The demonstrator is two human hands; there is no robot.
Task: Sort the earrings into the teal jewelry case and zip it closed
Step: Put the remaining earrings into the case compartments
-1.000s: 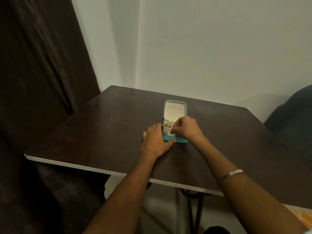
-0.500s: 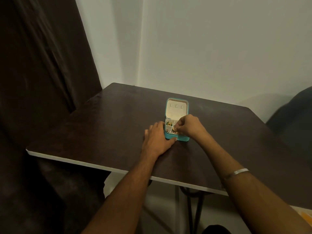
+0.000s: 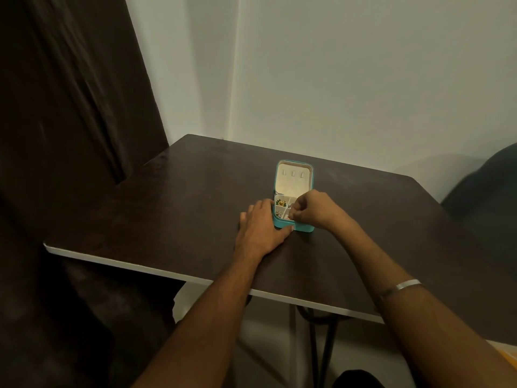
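The teal jewelry case (image 3: 293, 226) lies open near the middle of the dark bench (image 3: 167, 214), lid raised toward the wall, cream lining exposed with 3 small tabs on the lid's inner face. The base is divided into small compartments; earrings (image 3: 280, 203) with green and gold tones sit in the upper left compartment, and further small pieces show in adjacent ones, too small to identify. The right hand (image 3: 313, 210) is over the case's right half, fingers curled, fingertips pinched together above a compartment; whether that grip holds an earring cannot be told. The left hand (image 3: 258, 229) lies flat on the bench, fingers straight, touching the case's left wall. A metal bangle (image 3: 402, 287) circles the right forearm. A dark curtain (image 3: 70, 107) hangs left.
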